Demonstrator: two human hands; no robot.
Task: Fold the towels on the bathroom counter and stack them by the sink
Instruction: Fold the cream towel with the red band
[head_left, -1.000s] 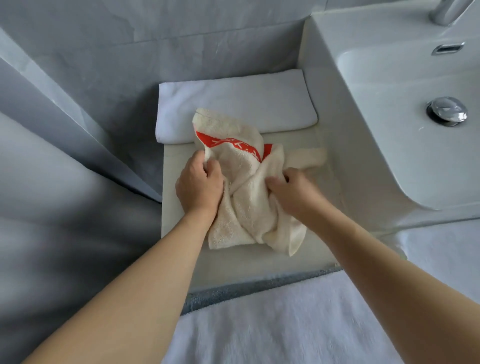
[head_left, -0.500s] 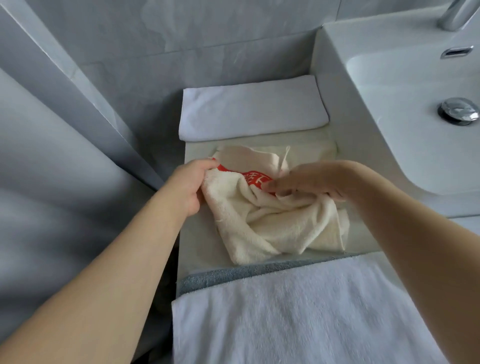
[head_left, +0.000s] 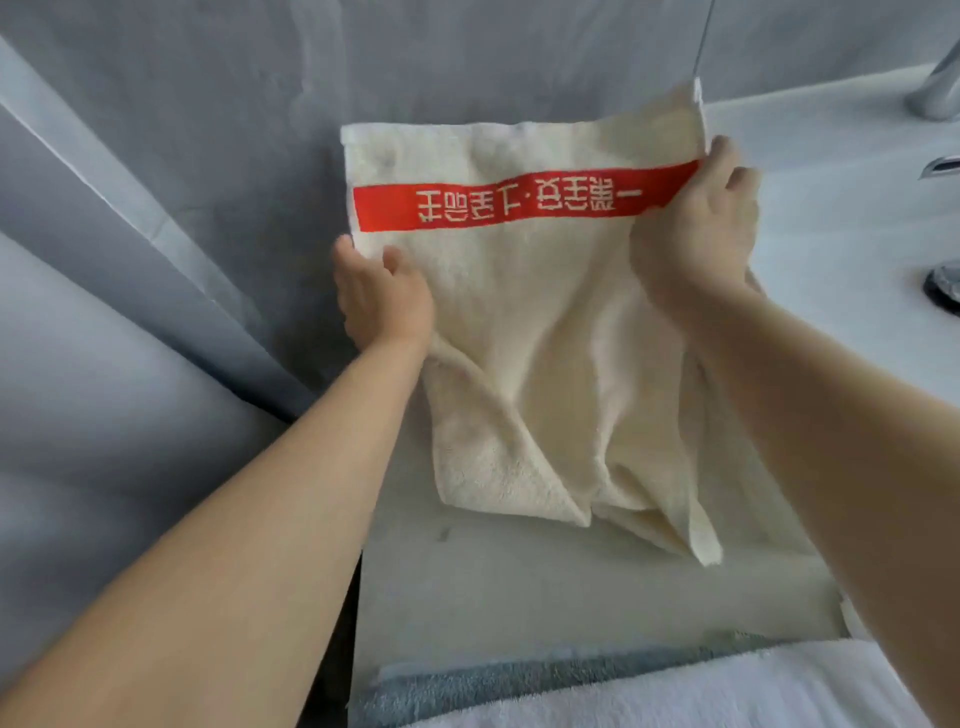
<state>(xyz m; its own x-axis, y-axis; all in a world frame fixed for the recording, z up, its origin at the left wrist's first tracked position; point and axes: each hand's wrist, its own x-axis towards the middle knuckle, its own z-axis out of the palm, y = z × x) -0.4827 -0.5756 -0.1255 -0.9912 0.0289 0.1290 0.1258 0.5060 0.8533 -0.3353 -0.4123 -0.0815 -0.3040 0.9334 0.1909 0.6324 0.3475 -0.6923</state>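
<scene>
A cream towel (head_left: 524, 322) with a red band of pale lettering is held up and spread out above the counter (head_left: 519, 587). My left hand (head_left: 382, 296) grips its left edge just below the red band. At the right end of that band, my right hand (head_left: 701, 223) grips the other edge. The towel's lower part hangs in loose creases, its bottom corners just above the counter. The spread towel hides whatever lies on the counter behind it.
A white towel (head_left: 675, 696) over a grey one (head_left: 519, 675) lies at the counter's near edge. The white sink (head_left: 857, 208) with its drain (head_left: 945, 286) and tap (head_left: 935, 88) is on the right. Grey tiled walls close the back and left.
The cream towel was a crumpled heap on the counter; both hands have lifted it and pulled it open, so the red band is now fully shown. The folded white towel behind is now hidden.
</scene>
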